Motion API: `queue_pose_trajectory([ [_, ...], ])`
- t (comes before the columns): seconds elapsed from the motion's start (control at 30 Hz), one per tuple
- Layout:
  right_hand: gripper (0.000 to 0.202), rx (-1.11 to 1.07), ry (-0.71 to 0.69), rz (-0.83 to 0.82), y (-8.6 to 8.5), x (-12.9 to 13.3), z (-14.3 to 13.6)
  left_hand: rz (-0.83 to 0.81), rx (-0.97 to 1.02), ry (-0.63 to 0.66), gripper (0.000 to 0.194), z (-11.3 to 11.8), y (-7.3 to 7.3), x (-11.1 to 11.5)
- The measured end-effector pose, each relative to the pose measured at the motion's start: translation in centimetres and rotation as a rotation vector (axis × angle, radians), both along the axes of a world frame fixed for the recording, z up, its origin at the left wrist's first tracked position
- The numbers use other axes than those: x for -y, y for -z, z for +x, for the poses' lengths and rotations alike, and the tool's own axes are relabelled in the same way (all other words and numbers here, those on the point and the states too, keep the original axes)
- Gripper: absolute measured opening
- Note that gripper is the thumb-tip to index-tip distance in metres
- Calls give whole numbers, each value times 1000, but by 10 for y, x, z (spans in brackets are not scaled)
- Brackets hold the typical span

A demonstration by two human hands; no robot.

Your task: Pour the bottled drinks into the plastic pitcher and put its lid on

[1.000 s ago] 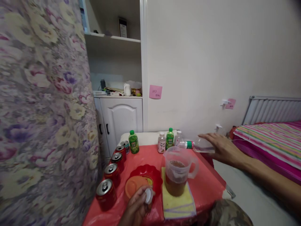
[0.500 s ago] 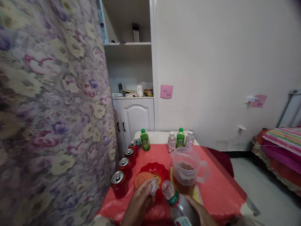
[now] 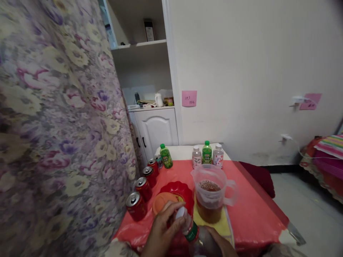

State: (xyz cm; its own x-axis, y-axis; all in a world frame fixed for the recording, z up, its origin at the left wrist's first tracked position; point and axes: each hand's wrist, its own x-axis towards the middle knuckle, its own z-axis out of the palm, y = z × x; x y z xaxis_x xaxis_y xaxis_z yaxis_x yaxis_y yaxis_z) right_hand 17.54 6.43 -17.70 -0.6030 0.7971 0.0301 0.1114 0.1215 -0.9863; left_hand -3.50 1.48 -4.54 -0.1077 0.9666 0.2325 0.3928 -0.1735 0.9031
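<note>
item: clear bottle (image 3: 197, 237), green label band at the neck, tilted with its mouth up and to the left, at the bottom edge of view over the near edge of the table. left hand (image 3: 163, 233) at the mouth, fingers curled around a white cap (image 3: 181, 213) that sits on or at the neck; whether the cap is seated cannot be told. right hand (image 3: 218, 242) wrapped on the bottle's body from the right, only partly in frame. the two hands are close together, both on the one bottle.

just beyond the hands: red dish (image 3: 179, 191) with an orange lid (image 3: 161, 201) lying in it; to its right a clear jug (image 3: 210, 192) of brown liquid standing on a yellow cloth (image 3: 199, 223), handle to the right.

left edge of table: four red cans (image 3: 136, 205) in a row running away, tight to the flowered curtain (image 3: 59, 125); a fifth, paler can behind them.

far edge: green bottle (image 3: 166, 157) alone at left; two pale bottles with a second green one (image 3: 206, 152) between them at right.

red tablecloth (image 3: 252, 210): bare stretch right of the jug out to the right edge and corner. floor open beyond. white wall behind with a pink note (image 3: 189, 98); white cabinet (image 3: 157, 128) at far left.
</note>
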Motion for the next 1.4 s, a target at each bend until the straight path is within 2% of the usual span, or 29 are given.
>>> queue_pose_trajectory([
  [0.13, 86, -40, -11, -55, -15, 4, 2, -8, -45, -11, 33, 3, -6, 4],
  [0.3, 79, -43, -4, -6, -32, 10, 2, -30, -94, -14, 32, 5, -12, 9],
  [0.5, 87, -26, -7, -21, -16, 6, -3, -47, -107, -1, 31, 6, -15, 10],
  [0.63, 94, -41, -3, 45, -5, 3, 0, -86, -36, 96, 35, 5, -25, 14],
  [0.8, 98, -16, 0, 60, -1, 3, 3, -186, 108, 209, 41, 3, -39, 22],
  [0.93, 96, -18, 2, 96, -3, 3, 0, -104, 129, 150, 50, 2, -31, 16],
  [1.13, 89, -4, 14, 62, 1, 1, -3, -40, 118, -105, 38, 0, -9, 1],
  [1.2, 88, -3, -4, 51, 3, 0, -3, -52, 112, -94, 36, 0, -7, 3],
  [1.33, 91, 10, -9, 63, 6, -1, -1, -84, 200, 72, 39, 0, -8, 9],
  [1.4, 91, 24, -1, 51, 7, -3, -3, -55, 195, 73, 41, 2, -7, 8],
])
